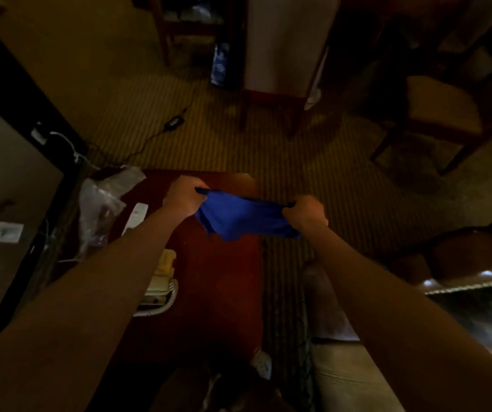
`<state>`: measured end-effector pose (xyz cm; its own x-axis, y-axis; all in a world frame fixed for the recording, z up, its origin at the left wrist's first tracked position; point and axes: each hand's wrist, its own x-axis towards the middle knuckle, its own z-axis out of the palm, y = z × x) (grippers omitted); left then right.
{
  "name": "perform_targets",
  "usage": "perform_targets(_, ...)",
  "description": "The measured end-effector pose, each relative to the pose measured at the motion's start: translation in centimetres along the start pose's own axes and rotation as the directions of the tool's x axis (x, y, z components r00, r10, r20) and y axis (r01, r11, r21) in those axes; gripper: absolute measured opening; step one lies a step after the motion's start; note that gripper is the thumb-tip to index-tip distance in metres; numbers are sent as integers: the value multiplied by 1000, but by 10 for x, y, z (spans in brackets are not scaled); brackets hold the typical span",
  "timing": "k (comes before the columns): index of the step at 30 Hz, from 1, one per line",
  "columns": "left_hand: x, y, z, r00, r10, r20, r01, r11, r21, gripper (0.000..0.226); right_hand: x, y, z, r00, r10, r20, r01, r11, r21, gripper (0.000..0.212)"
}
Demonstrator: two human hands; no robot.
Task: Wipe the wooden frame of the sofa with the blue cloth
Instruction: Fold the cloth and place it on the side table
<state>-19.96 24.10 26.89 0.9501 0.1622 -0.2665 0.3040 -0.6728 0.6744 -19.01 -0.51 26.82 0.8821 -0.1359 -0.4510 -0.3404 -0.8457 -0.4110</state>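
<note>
- Blue cloth (246, 217) hangs in the air at the middle of the view, stretched between both hands, with its lower edge sagging toward 6 o'clock over the red-brown wooden table (221, 281).
- Left hand (183, 197) is clenched round the cloth's upper corner at about 9 o'clock of the fabric; right hand (305, 212) grips the opposite corner at 3 o'clock, knuckles up.
- Cream telephone (161, 281) with a coiled cord lies on the table at 7 o'clock of the cloth, a white remote (136, 217) sits at 9 o'clock, and a crumpled clear plastic bag (102, 203) lies further out the same way.
- Dark wooden chair (435, 114) stands on the striped carpet (313, 173) toward 2 o'clock; upholstered seating with a dark edge shows dimly at 4 o'clock, too blurred to tell if it is the sofa frame.
- Step in hand, as I judge it: spreading or readying the cloth; no wood is being wiped yet.
- Next move likely calls for gathering the cloth into one hand and carrying it to the frame, pressing it flat against the wood.
</note>
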Motion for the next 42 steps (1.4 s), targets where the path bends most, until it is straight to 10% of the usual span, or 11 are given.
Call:
perform_targets(20,106,-38,-46,980,-151,-131,139,985,-99,27,135,-84,8,973,-164,-164,200,953,229,18)
perform_targets(29,132,-48,-7,965,-137,-225,157,985,71,8,197,-65,26,871,-475,-129,478,878,-4,21)
perform_targets(42,95,-178,126,896,-382,225,372,924,87,8,223,33,142,977,2,212,-40,984,172,11)
